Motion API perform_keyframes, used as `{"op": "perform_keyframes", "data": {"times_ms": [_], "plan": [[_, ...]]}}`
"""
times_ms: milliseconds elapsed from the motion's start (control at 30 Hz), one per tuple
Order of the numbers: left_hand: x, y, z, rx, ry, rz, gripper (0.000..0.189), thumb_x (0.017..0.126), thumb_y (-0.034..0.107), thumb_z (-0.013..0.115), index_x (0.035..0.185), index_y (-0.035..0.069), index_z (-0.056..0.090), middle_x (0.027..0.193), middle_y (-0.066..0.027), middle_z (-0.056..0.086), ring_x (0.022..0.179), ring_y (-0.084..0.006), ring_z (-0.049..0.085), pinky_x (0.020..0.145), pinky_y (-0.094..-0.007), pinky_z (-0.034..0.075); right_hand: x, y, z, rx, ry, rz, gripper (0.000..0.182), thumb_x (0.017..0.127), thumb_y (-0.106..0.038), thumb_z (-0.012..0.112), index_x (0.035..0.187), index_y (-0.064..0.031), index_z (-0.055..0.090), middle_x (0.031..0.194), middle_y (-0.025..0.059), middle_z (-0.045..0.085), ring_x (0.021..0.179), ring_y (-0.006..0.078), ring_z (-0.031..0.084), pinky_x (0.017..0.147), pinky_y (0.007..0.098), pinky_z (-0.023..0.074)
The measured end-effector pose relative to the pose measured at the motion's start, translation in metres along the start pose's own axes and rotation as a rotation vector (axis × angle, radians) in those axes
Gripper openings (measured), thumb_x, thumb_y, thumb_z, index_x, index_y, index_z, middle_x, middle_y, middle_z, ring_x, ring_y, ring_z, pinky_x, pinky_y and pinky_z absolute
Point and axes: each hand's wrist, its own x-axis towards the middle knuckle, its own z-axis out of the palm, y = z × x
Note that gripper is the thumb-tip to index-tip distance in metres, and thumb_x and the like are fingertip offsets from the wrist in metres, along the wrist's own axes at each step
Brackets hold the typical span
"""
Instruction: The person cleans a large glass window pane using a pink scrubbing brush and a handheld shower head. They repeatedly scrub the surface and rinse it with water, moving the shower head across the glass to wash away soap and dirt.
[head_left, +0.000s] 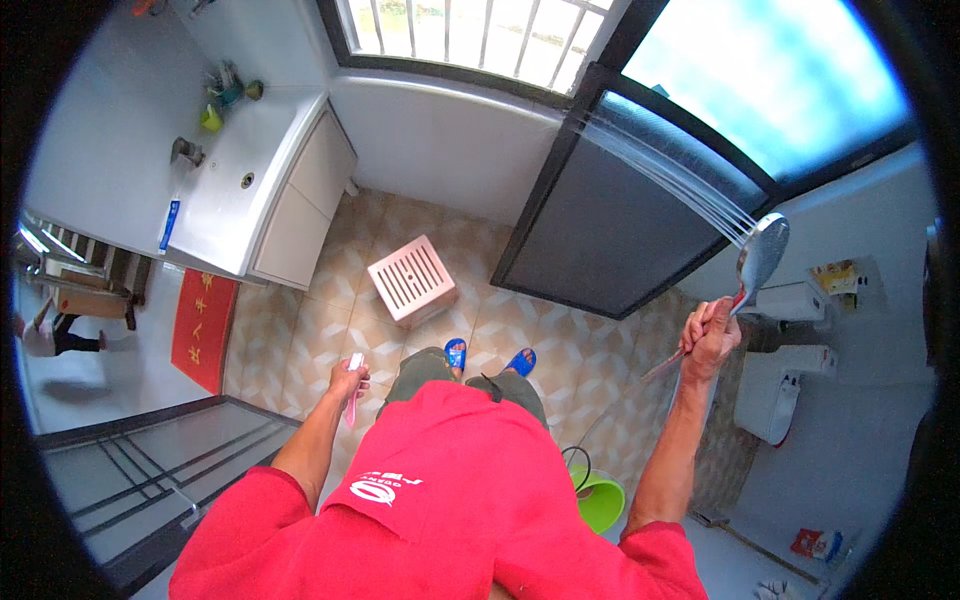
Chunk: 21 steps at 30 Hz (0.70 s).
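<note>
My right hand (709, 339) grips the handle of a shower head (762, 251), raised out to the right. Several thin jets of water (682, 184) leave it and strike the dark-framed door (577, 217) ahead, near its frame beside the window. A hose (664, 366) trails from below that hand. Held low on the left, my left hand (348, 381) is closed around a small brush (352, 397) with a pink handle and a white head. The brush stays well apart from the door.
A pink slatted plastic stool (412, 279) stands on the tiled floor (330, 322) ahead. To the left is a washbasin (232, 176) over a cabinet, with a red doormat (202, 330) nearby. A green bucket (602, 501) sits by my right side; a toilet (769, 397) is farther right. A person (60, 335) appears beyond the doorway.
</note>
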Motion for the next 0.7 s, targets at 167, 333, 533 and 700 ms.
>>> {"op": "perform_keyframes", "data": {"times_ms": [167,333,533,700], "plan": [[0.012,-0.01,-0.01,0.016,-0.01,-0.003,0.027,0.094,0.019,0.063,0.12,0.013,0.059,0.089,-0.0073,0.068,0.064,-0.0164,0.065,0.051,-0.0333,0.051,-0.018,0.035,0.008,-0.069,0.04,0.135,0.051,0.101,-0.046,0.054,0.066,-0.0127,0.037,0.051,-0.0014,0.038,0.036,0.0072,0.034,0.033,0.0242,0.0267],[-0.004,0.003,-0.003,0.038,0.0,-0.019,0.025,0.092,0.024,0.066,0.112,0.011,0.059,0.086,-0.0036,0.066,0.064,-0.0132,0.061,0.053,-0.032,0.048,-0.037,0.066,0.012,-0.171,0.042,0.223,0.051,0.099,-0.046,0.056,0.065,-0.0118,0.04,0.048,-0.0017,0.039,0.036,0.0077,0.038,0.033,0.0248,0.0298],[-0.008,0.009,-0.003,0.016,-0.016,-0.026,0.024,0.093,0.023,0.065,0.111,0.01,0.059,0.086,-0.0046,0.066,0.063,-0.0137,0.061,0.052,-0.032,0.048,-0.062,0.115,0.015,-0.306,0.06,0.32,0.05,0.096,-0.046,0.061,0.065,-0.0108,0.045,0.048,-0.0035,0.04,0.035,0.0079,0.035,0.033,0.0275,0.0261],[-0.012,0.015,0.0,0.017,-0.015,-0.041,0.022,0.093,0.022,0.065,0.111,0.01,0.059,0.086,-0.0045,0.066,0.064,-0.0134,0.06,0.052,-0.0317,0.047,-0.075,0.143,0.009,-0.43,0.032,0.358,0.051,0.096,-0.047,0.062,0.065,-0.0106,0.045,0.049,-0.0039,0.042,0.038,0.0075,0.039,0.035,0.027,0.0262]]}}
